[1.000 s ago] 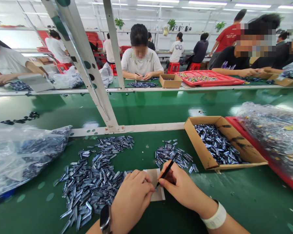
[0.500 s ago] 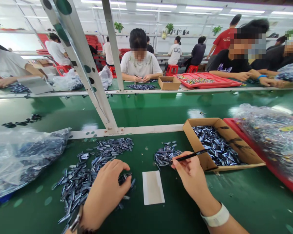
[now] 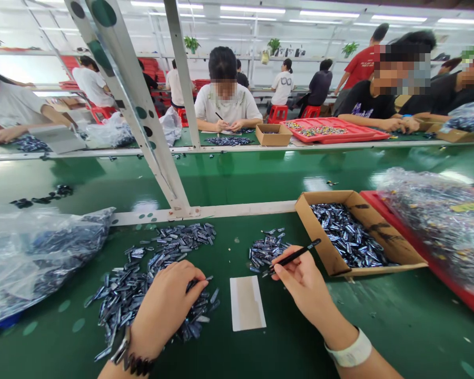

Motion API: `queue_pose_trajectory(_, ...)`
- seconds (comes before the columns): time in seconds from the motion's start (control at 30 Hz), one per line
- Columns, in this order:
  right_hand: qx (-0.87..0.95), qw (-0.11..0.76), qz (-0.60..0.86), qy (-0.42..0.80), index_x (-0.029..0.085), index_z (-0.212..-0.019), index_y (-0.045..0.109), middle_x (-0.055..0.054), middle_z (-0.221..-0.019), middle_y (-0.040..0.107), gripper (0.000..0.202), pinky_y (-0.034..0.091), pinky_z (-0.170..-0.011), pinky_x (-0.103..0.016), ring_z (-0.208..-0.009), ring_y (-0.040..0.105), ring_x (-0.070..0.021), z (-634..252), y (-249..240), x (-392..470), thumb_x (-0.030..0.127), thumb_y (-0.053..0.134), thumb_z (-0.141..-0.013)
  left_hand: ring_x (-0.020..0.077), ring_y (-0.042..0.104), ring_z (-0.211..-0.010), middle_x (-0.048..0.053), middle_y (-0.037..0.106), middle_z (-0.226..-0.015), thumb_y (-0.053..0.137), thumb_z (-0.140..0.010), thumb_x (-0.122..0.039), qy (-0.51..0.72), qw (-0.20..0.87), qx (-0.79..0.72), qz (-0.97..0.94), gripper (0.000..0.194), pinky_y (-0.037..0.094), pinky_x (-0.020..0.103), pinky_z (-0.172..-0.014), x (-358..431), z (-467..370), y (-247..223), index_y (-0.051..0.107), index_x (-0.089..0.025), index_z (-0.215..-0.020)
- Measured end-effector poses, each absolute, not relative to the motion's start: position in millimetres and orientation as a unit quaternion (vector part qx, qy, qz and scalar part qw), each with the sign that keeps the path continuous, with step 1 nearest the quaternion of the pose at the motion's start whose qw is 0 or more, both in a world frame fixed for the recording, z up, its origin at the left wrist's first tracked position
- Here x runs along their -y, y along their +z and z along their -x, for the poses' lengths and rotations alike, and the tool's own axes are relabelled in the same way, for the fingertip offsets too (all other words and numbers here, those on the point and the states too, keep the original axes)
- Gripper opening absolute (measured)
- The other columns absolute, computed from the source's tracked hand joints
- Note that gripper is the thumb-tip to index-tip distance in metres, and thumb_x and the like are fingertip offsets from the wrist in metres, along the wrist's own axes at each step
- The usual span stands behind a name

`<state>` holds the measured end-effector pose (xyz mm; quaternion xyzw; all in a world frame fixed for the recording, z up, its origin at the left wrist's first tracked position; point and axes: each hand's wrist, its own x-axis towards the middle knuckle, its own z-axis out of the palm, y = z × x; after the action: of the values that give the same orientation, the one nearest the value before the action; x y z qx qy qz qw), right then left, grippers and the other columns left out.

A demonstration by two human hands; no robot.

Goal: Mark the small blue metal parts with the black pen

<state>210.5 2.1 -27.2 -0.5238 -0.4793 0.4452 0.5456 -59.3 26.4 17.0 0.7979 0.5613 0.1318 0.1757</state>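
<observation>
My right hand (image 3: 302, 276) is closed round black tweezers (image 3: 296, 255), their tips low beside a small heap of shiny dark pieces (image 3: 266, 247). My left hand (image 3: 171, 297) rests at the edge of a large pile of the same dark pieces (image 3: 122, 295). Its thumb and forefinger are pinched together, and a small dark piece (image 3: 209, 277) pokes out at the fingertips. The other fingers of that hand are hidden. A pale rectangular card (image 3: 247, 303) lies flat on the green table between my hands.
To the right, a cardboard box (image 3: 403, 268) holds many dark pieces, with a bulging clear bag (image 3: 438, 221) on a red tray (image 3: 470, 310) beyond it. At the left lies another clear bag (image 3: 43, 252). A slanted metal post (image 3: 154, 158) rises ahead; a person (image 3: 227, 105) works opposite.
My left thumb and forefinger have closed together. My right hand has shifted slightly left, bringing the tweezers towards the card side of the small heap. The person opposite has raised a thin tool.
</observation>
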Motion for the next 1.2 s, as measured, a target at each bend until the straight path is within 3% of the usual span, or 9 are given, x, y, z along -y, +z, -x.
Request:
queue_pose_trajectory(0.13,0.528,0.465,0.479,0.525,0.024,-0.103,0.048,-0.002,-0.090,0.063,0.027,0.060,-0.073,-0.036,-0.079,0.067,-0.0186,-206.5,-24.1,4.1,0.033,0.067,-0.087,0.0199,0.064,-0.087,0.000,0.070,-0.089,0.058,-0.089,-0.023,0.155,0.211,-0.506,-0.822,0.014,0.048,0.034,-0.081,-16.6,35.8,13.1,0.072,-0.025,-0.086)
queue_pose_trajectory(0.3,0.587,0.396,0.481,0.517,0.023,-0.093,0.053,-0.001,-0.089,0.061,0.012,0.057,-0.070,-0.031,-0.079,0.064,-0.0172,-206.2,-18.5,6.7,0.017,0.062,-0.087,0.0215,0.063,-0.086,0.001,0.069,-0.087,0.061,-0.089,-0.018,0.073,0.213,-0.459,-0.859,0.012,0.047,0.037,-0.080,0.7,4.6,3.8,0.071,-0.025,-0.086)
queue_pose_trajectory(0.53,0.600,0.387,0.494,0.496,0.023,-0.091,0.053,0.000,-0.086,0.062,0.010,0.055,-0.068,-0.030,-0.075,0.064,-0.0169,-207.5,-17.5,5.8,0.018,0.062,-0.087,0.0215,0.062,-0.088,0.002,0.066,-0.090,0.065,-0.080,-0.013,0.125,0.238,-0.464,-0.844,0.013,0.047,0.038,-0.086,4.3,5.2,-1.4,0.069,-0.023,-0.088)
queue_pose_trajectory(0.77,0.596,0.382,0.497,0.502,0.023,-0.090,0.051,0.000,-0.082,0.064,0.010,0.057,-0.068,-0.032,-0.073,0.066,-0.0180,-208.1,-21.4,3.5,0.019,0.060,-0.088,0.0204,0.061,-0.083,0.003,0.065,-0.084,0.057,-0.083,-0.011,0.113,0.215,-0.466,-0.851,0.015,0.049,0.036,-0.080,4.2,1.8,-0.9,0.065,-0.021,-0.076)
queue_pose_trajectory(1.2,0.596,0.369,0.499,0.510,0.024,-0.090,0.047,0.000,-0.082,0.065,0.014,0.056,-0.068,-0.033,-0.073,0.066,-0.0184,-207.0,-20.9,2.8,0.016,0.058,-0.088,0.0212,0.061,-0.086,0.002,0.066,-0.086,0.058,-0.079,-0.005,0.112,0.232,-0.474,-0.842,0.018,0.047,0.037,-0.082,5.7,-1.3,-0.3,0.066,-0.021,-0.078)
